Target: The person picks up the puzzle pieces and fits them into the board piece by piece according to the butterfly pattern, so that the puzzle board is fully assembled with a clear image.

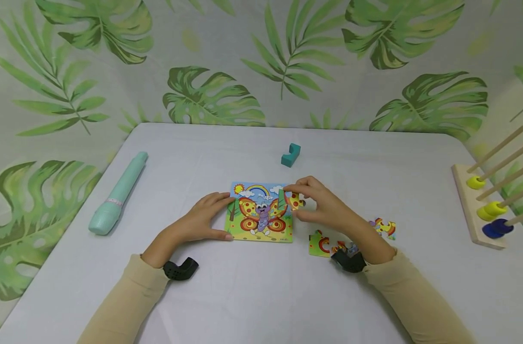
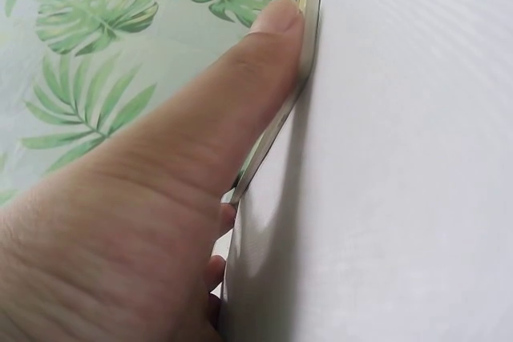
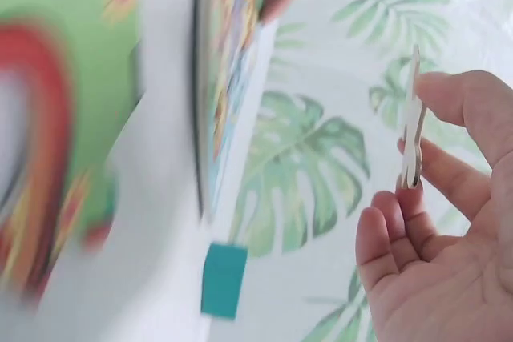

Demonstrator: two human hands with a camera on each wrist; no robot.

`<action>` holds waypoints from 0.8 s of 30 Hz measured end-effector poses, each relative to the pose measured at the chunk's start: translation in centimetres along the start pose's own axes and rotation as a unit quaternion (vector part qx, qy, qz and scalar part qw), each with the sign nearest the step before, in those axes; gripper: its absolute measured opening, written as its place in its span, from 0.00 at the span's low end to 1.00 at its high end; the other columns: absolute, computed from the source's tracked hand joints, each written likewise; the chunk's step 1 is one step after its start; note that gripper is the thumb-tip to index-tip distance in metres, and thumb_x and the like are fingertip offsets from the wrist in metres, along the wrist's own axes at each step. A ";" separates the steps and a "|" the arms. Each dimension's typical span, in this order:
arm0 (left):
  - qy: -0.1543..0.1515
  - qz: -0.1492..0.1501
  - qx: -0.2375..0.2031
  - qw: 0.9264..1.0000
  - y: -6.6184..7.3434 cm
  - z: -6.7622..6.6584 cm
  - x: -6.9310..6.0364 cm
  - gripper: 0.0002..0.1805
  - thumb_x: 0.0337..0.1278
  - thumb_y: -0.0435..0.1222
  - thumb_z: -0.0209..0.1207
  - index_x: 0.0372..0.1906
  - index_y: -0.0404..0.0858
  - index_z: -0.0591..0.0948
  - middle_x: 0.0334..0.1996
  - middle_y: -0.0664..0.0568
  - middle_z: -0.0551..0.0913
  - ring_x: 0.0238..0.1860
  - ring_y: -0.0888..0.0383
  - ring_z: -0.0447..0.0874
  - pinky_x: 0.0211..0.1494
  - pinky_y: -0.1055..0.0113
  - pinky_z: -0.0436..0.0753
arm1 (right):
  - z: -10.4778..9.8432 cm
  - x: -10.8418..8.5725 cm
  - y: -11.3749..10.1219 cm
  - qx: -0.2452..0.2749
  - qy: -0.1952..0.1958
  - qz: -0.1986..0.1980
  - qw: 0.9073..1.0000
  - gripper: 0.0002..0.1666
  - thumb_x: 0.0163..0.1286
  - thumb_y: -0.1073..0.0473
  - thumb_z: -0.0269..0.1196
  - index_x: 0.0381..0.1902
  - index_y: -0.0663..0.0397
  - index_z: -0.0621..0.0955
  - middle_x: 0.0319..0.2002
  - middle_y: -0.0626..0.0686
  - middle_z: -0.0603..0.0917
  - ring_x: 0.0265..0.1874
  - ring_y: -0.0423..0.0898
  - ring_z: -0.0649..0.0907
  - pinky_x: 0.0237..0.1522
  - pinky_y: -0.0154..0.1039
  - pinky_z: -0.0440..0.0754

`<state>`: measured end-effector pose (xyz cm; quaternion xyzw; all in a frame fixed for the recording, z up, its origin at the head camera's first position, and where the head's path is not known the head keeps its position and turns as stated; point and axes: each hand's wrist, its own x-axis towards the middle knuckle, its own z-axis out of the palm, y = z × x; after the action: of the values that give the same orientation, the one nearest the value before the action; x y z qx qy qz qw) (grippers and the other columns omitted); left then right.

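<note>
Clearly, at the far left, a mint-green microphone-shaped object [image 1: 118,196] lies slanted on the white-covered table [image 1: 227,306]. Next, the left hand [image 1: 197,219] spreads wide, thumb and fingers touching the left side of the butterfly picture board [image 1: 261,234], which lies near the table's middle. Beyond it sits a notched teal block [image 1: 290,155]. The right hand [image 1: 323,203] pinches a puzzle piece [image 1: 297,201] near the board's right edge, apart from it. Loose puzzle pieces [image 1: 317,244] lie below and beside the right wrist. Far right stands a wooden peg rack [image 1: 467,200] with yellow rings [image 1: 492,210] and blue ones.
</note>
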<state>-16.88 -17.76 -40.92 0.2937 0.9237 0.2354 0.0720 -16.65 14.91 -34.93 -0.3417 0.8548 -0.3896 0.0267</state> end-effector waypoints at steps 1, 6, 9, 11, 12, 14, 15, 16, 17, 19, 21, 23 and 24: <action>0.003 0.002 0.001 1.000 0.0 0.0 0.0 0.54 0.32 0.67 0.60 0.67 0.44 0.58 0.67 0.49 0.54 0.67 0.48 0.44 0.64 0.48 0.48 | 0.4 0.5 -0.4 0.004 0.001 -0.008 1.000 0.28 0.55 0.64 0.65 0.56 0.54 0.74 0.46 0.53 0.69 0.43 0.52 0.69 0.39 0.45 0.73; 0.012 0.010 0.009 1.000 0.0 0.1 0.1 0.54 0.32 0.67 0.59 0.67 0.43 0.59 0.66 0.48 0.56 0.66 0.47 0.47 0.64 0.49 0.49 | 2.9 2.8 -1.7 0.008 -0.017 -0.019 1.000 0.28 0.55 0.62 0.65 0.56 0.54 0.74 0.46 0.52 0.68 0.45 0.52 0.69 0.44 0.45 0.73; 0.013 0.010 0.010 1.000 0.0 0.1 0.1 0.55 0.32 0.68 0.58 0.67 0.43 0.59 0.66 0.48 0.56 0.66 0.48 0.47 0.64 0.49 0.49 | 4.5 3.9 -1.7 0.000 -0.039 -0.009 0.999 0.28 0.57 0.59 0.65 0.57 0.52 0.73 0.47 0.52 0.68 0.46 0.49 0.69 0.43 0.42 0.74; 0.011 0.008 0.008 1.000 0.1 0.1 0.1 0.55 0.32 0.69 0.58 0.67 0.43 0.59 0.66 0.49 0.56 0.66 0.48 0.47 0.64 0.49 0.49 | 5.4 4.5 -1.6 -0.004 -0.049 0.002 0.999 0.28 0.57 0.59 0.64 0.57 0.53 0.73 0.48 0.53 0.69 0.46 0.47 0.69 0.43 0.41 0.73; 0.008 0.007 0.008 1.000 0.1 0.0 0.1 0.55 0.32 0.69 0.57 0.67 0.43 0.59 0.66 0.49 0.55 0.66 0.49 0.46 0.64 0.50 0.49 | 5.9 4.7 -1.4 -0.009 -0.053 0.009 0.999 0.28 0.57 0.58 0.64 0.57 0.53 0.73 0.48 0.53 0.69 0.46 0.46 0.69 0.42 0.40 0.73; 0.004 0.003 0.008 1.000 0.1 0.0 0.2 0.55 0.32 0.70 0.56 0.67 0.44 0.58 0.66 0.50 0.55 0.67 0.49 0.45 0.64 0.50 0.48 | 6.6 5.2 -1.1 -0.017 -0.058 0.022 0.998 0.28 0.57 0.58 0.64 0.57 0.52 0.74 0.49 0.54 0.70 0.46 0.46 0.69 0.42 0.39 0.73; 0.002 0.003 0.009 1.000 0.1 0.0 0.2 0.56 0.32 0.71 0.55 0.68 0.44 0.58 0.67 0.50 0.54 0.67 0.49 0.45 0.64 0.50 0.48 | 7.0 5.4 -0.9 -0.022 -0.062 0.030 0.997 0.28 0.57 0.58 0.64 0.57 0.52 0.74 0.49 0.54 0.70 0.46 0.46 0.69 0.42 0.38 0.73; 0.001 0.003 0.009 1.000 0.2 0.0 0.1 0.56 0.32 0.71 0.55 0.68 0.44 0.58 0.67 0.49 0.54 0.67 0.49 0.45 0.64 0.50 0.48 | 7.3 5.6 -0.8 -0.026 -0.065 0.036 0.997 0.28 0.57 0.58 0.64 0.57 0.52 0.74 0.49 0.54 0.70 0.46 0.46 0.69 0.43 0.38 0.72; 0.001 0.003 0.010 1.000 0.2 0.0 0.1 0.56 0.32 0.71 0.55 0.67 0.44 0.58 0.67 0.49 0.54 0.67 0.49 0.45 0.64 0.49 0.48 | 7.6 5.7 -0.6 -0.032 -0.068 0.041 0.996 0.28 0.57 0.57 0.64 0.57 0.51 0.74 0.49 0.53 0.70 0.46 0.46 0.69 0.42 0.38 0.72; 0.002 0.003 0.011 1.000 0.2 0.0 0.1 0.55 0.32 0.70 0.55 0.67 0.44 0.58 0.67 0.49 0.54 0.67 0.49 0.45 0.64 0.50 0.49 | 8.0 6.0 -0.4 -0.047 -0.073 0.047 0.995 0.28 0.58 0.57 0.64 0.57 0.51 0.74 0.48 0.53 0.70 0.46 0.46 0.69 0.41 0.37 0.71; 0.006 0.008 0.010 1.000 0.2 0.0 0.1 0.55 0.33 0.69 0.56 0.67 0.43 0.59 0.66 0.49 0.55 0.66 0.49 0.46 0.64 0.49 0.49 | 8.3 6.2 -0.3 -0.063 -0.074 0.041 0.994 0.27 0.58 0.56 0.64 0.57 0.51 0.74 0.48 0.53 0.70 0.45 0.46 0.68 0.41 0.38 0.69; 0.011 0.013 0.010 1.000 0.2 0.0 0.0 0.54 0.33 0.68 0.57 0.67 0.42 0.59 0.66 0.48 0.55 0.66 0.48 0.46 0.64 0.49 0.49 | 8.5 6.4 -0.3 -0.080 -0.072 0.029 0.994 0.27 0.58 0.56 0.64 0.56 0.52 0.75 0.48 0.54 0.71 0.45 0.47 0.69 0.43 0.40 0.68; 0.013 0.015 0.008 1.000 0.2 0.0 0.0 0.54 0.33 0.68 0.58 0.67 0.42 0.59 0.66 0.48 0.55 0.66 0.48 0.46 0.64 0.48 0.49 | 8.5 6.5 -0.4 -0.088 -0.071 0.025 0.993 0.27 0.58 0.55 0.64 0.56 0.52 0.75 0.48 0.54 0.71 0.45 0.47 0.69 0.44 0.41 0.68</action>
<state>-16.77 -17.60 -40.82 0.3054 0.9218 0.2324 0.0540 -18.72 5.30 -39.20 -0.3483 0.8900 -0.2866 0.0666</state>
